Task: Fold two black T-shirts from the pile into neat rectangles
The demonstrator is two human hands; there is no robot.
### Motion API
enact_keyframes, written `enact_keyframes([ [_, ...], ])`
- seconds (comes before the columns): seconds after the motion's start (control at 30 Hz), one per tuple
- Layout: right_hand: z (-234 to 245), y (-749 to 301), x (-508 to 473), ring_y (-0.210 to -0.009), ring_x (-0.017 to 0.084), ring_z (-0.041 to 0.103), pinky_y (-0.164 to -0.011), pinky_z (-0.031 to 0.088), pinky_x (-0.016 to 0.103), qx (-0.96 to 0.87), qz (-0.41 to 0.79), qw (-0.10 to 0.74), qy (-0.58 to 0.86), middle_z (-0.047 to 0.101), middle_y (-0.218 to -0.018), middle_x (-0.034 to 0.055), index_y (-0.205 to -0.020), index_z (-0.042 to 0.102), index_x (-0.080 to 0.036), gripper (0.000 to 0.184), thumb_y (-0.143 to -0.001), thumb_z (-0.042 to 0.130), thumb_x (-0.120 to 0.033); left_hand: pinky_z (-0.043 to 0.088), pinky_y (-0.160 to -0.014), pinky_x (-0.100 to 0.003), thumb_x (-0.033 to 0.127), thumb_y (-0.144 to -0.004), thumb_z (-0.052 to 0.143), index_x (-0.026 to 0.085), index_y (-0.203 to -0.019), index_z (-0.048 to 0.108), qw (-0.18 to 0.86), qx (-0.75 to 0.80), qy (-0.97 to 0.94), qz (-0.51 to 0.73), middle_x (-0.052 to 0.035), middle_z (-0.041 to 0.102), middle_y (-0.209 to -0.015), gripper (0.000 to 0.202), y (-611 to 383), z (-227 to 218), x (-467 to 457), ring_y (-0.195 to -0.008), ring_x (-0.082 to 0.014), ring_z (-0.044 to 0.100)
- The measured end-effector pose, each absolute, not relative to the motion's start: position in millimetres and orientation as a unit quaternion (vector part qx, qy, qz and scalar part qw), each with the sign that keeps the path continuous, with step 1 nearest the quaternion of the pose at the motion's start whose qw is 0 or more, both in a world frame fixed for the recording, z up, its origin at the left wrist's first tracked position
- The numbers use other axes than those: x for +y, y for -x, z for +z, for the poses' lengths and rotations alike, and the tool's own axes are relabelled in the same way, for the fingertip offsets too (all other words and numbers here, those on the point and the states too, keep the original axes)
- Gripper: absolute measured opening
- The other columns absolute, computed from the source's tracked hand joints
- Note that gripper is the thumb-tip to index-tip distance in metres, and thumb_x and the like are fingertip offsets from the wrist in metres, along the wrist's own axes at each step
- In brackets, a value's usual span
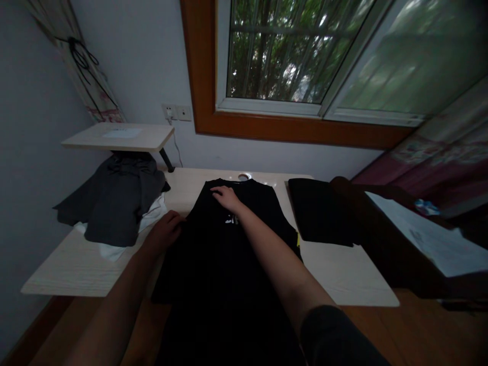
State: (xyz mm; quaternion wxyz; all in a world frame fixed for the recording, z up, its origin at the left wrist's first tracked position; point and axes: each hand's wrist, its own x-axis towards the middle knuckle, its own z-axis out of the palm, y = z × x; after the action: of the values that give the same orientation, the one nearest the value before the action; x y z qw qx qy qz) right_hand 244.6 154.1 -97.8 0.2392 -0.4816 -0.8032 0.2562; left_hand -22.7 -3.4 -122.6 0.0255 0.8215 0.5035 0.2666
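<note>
Window (285, 56) and orange-brown frame (202, 91) are filling much of the wall beyond your pale counter (343, 279). Across the counter's middle your black shirt (217, 259) is lying spread, neckline toward the window. Grey clothes (118, 198) are lying heaped on its left, partly under a raised shelf (156, 133), with white cloth (154, 208) showing beneath; folded black cloth (320, 211) is sitting on its right. Your right forearm (274, 254) is crossing over the shirt.

Your right hand (227, 197) is resting on the upper chest, its fingers extended and lying nearly flat. Your left hand (165, 233) is touching the shirt's left edge, fingers bent; you cannot tell whether they are pinching fabric.

White lettering (231, 219) is showing beside your forearm, which is covering part of it. The shirt's lower end is merging into darkness, hiding its hem. A yellow patch (298, 240) is showing at the right edge, too small to make out.
</note>
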Motion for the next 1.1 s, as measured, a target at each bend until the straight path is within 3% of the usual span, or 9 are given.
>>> enact_keyframes([
  [0.1, -95.7, -233.0, 169.2, -0.128, 0.022, 0.060, -0.117, 0.035, 0.043, -0.789, 0.310, 0.236, 0.474, 0.073, -0.128, 0.0040, -0.113, 0.078, -0.028, 0.026, -0.099, 0.057, -0.027, 0.054, -0.090, -0.035, 0.012, -0.090, 0.051, 0.023, -0.112, 0.065, 0.029, 0.511, -0.817, 0.267, -0.0065, 0.059, -0.108, 0.028, 22.4, -122.9, -4.0, -0.098, -0.0208, 0.061],
  [0.2, -95.7, -222.4, 182.0, -0.118, 0.021, 0.067, -0.112, 0.042, 0.039, -0.780, 0.345, 0.234, 0.467, 0.076, -0.120, 0.0021, -0.107, 0.081, -0.028, 0.027, -0.099, 0.055, -0.027, 0.054, -0.088, -0.036, 0.014, -0.092, 0.050, 0.022, -0.112, 0.064, 0.031, 0.515, -0.816, 0.261, -0.0066, 0.059, -0.108, 0.026, 22.9, -122.9, -4.2, -0.097, -0.0210, 0.061],
  [0.3, -96.4, -212.8, 191.8, -0.112, 0.020, 0.070, -0.105, 0.048, 0.034, -0.773, 0.356, 0.236, 0.468, 0.078, -0.116, 0.0027, -0.110, 0.079, -0.025, 0.028, -0.100, 0.054, -0.025, 0.054, -0.087, -0.036, 0.015, -0.093, 0.049, 0.022, -0.111, 0.063, 0.038, 0.518, -0.814, 0.259, -0.0065, 0.059, -0.107, 0.024, 22.9, -122.4, -4.0, -0.096, -0.0209, 0.061],
  [0.57, -94.0, -184.4, 198.8, -0.118, 0.021, 0.067, -0.105, 0.048, 0.032, -0.779, 0.355, 0.232, 0.461, 0.076, -0.119, 0.0050, -0.113, 0.077, -0.021, 0.028, -0.102, 0.053, -0.028, 0.051, -0.083, -0.035, 0.012, -0.088, 0.051, 0.024, -0.113, 0.063, 0.026, 0.541, -0.808, 0.232, -0.0059, 0.058, -0.103, 0.030, 21.1, -122.7, -3.9, -0.094, -0.0215, 0.060],
  [0.73, -95.0, -179.2, 195.7, -0.123, 0.022, 0.063, -0.112, 0.042, 0.037, -0.792, 0.338, 0.225, 0.457, 0.072, -0.128, 0.0060, -0.119, 0.075, -0.024, 0.026, -0.095, 0.064, -0.027, 0.051, -0.084, -0.037, 0.009, -0.080, 0.054, 0.024, -0.108, 0.065, 0.029, 0.541, -0.812, 0.218, -0.0059, 0.059, -0.102, 0.033, 21.2, -120.6, -5.0, -0.096, -0.0230, 0.059],
  [0.97, -86.3, -196.5, 187.7, -0.115, 0.020, 0.063, -0.109, 0.043, 0.035, -0.794, 0.309, 0.223, 0.474, 0.065, -0.128, 0.0139, -0.141, 0.058, -0.014, 0.051, -0.091, 0.067, -0.021, 0.050, -0.088, -0.038, 0.017, -0.088, 0.054, 0.024, -0.109, 0.062, 0.038, 0.556, -0.799, 0.227, -0.0057, 0.060, -0.104, 0.024, 21.7, -122.9, -1.9, -0.098, -0.0235, 0.059],
  [1.1, -77.0, -213.4, 153.8, -0.117, 0.022, 0.056, -0.105, 0.042, 0.037, -0.830, 0.191, 0.268, 0.450, 0.057, -0.126, 0.0102, -0.123, 0.065, -0.020, 0.032, -0.092, 0.067, -0.027, 0.049, -0.087, -0.037, 0.020, -0.090, 0.053, 0.025, -0.106, 0.062, 0.047, 0.566, -0.791, 0.230, -0.0053, 0.061, -0.102, 0.020, 22.9, -127.6, 2.0, -0.099, -0.0239, 0.060],
])
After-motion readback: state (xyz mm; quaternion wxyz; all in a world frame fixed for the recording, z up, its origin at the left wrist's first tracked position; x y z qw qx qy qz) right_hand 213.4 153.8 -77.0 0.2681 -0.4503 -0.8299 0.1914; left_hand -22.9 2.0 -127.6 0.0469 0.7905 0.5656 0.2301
